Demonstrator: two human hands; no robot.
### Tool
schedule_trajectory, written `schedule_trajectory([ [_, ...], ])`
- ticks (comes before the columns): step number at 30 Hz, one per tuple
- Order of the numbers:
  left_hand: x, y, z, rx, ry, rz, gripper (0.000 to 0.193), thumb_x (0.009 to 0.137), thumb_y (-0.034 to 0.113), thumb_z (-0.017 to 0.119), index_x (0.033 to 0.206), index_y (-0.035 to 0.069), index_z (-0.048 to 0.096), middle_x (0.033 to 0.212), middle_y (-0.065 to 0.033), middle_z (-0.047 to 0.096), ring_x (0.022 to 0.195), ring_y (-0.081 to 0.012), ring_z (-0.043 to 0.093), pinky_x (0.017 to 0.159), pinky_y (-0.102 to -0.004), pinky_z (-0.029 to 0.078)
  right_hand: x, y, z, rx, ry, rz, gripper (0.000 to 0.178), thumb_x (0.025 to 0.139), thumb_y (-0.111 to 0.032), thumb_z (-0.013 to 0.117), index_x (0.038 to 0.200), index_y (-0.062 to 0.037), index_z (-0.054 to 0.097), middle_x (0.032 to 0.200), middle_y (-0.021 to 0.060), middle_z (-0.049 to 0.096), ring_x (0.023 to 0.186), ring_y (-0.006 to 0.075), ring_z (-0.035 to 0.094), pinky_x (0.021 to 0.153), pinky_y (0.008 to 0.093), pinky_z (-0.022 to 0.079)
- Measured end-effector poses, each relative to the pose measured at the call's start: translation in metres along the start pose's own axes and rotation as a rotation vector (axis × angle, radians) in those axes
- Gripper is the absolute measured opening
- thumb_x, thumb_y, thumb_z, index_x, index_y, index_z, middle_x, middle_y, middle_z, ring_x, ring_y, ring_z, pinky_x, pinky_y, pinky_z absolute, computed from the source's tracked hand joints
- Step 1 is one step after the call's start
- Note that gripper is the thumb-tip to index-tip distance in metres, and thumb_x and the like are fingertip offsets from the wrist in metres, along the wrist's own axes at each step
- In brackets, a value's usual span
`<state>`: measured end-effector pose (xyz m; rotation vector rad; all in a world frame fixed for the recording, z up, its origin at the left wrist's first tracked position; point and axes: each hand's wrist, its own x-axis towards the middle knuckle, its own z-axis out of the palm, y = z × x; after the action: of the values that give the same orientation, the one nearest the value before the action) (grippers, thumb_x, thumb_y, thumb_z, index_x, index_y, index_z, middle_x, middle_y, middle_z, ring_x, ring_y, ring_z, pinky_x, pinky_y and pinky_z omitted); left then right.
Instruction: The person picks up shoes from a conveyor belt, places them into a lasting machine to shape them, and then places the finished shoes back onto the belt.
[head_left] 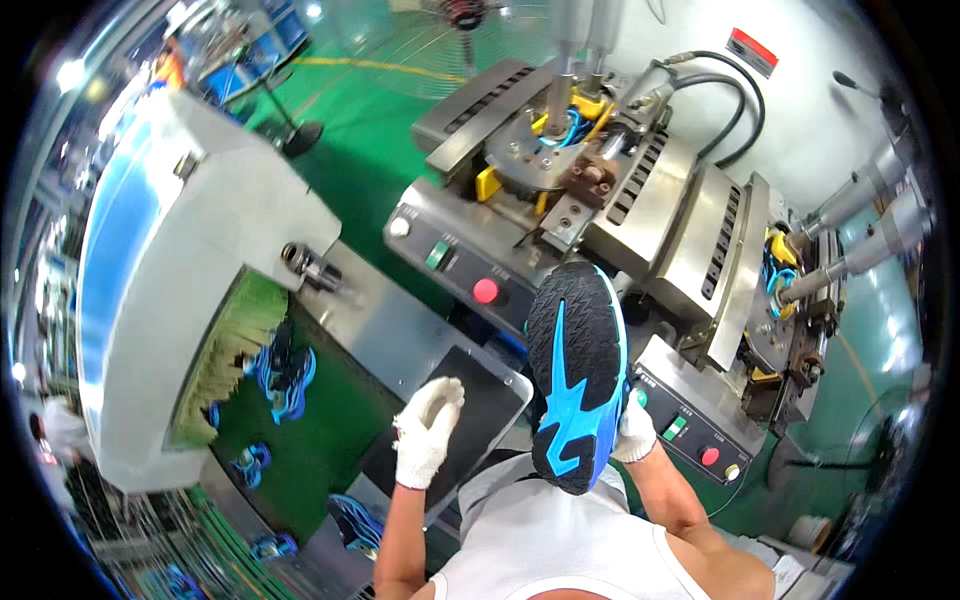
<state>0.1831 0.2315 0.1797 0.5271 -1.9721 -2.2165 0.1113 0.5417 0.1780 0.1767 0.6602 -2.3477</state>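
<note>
A sports shoe is held up in front of my chest, its black and bright blue sole turned toward me. My right hand, in a white knit glove, grips the shoe's right side near the middle; the shoe hides part of its fingers. Gloved in white as well, my left hand is open and holds nothing, with the thumb apart from the fingers. It is above a black pad on the metal table end, to the left of the shoe.
Ahead stands a metal press machine with a red button on its front panel; a similar press is at the right. On the left, a green conveyor belt carries blue shoes through a bristle-curtained housing.
</note>
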Motion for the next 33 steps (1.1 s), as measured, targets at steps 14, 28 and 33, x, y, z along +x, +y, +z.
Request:
schedule_trajectory([
  [14,0.136,0.102,0.123,0.587,-0.225,0.399,0.043,0.097,0.0,0.064,0.14,0.001,0.059,0.144,-0.017,0.06,0.129,-0.0281,0.061,0.109,-0.0387,0.049,0.006,-0.054,-0.007,0.254,-0.095,-0.413,0.09,0.073,0.003,0.076,0.156,-0.0008,0.04,0.145,0.0195,0.059,0.128,0.0373,0.062,0.109,0.05,0.052],
  [28,0.414,0.047,0.223,1.099,-0.525,0.684,0.067,0.099,0.022,0.062,0.156,-0.002,0.037,0.155,-0.0311,0.042,0.146,-0.0461,0.038,0.122,-0.0462,0.031,-0.018,-0.063,0.004,0.102,0.214,-0.569,0.099,0.077,-0.009,0.088,0.159,-0.0037,0.033,0.148,0.0153,0.055,0.129,0.0321,0.061,0.106,0.046,0.055],
  [33,0.449,0.016,0.28,1.035,-0.347,0.729,0.094,0.089,0.025,0.075,0.162,0.0,0.023,0.158,-0.0342,0.036,0.148,-0.0495,0.033,0.122,-0.0503,0.03,-0.046,-0.056,0.01,0.068,0.479,-0.634,0.099,0.075,-0.014,0.09,0.157,-0.0005,0.035,0.146,0.0165,0.056,0.127,0.0328,0.061,0.106,0.0464,0.055],
])
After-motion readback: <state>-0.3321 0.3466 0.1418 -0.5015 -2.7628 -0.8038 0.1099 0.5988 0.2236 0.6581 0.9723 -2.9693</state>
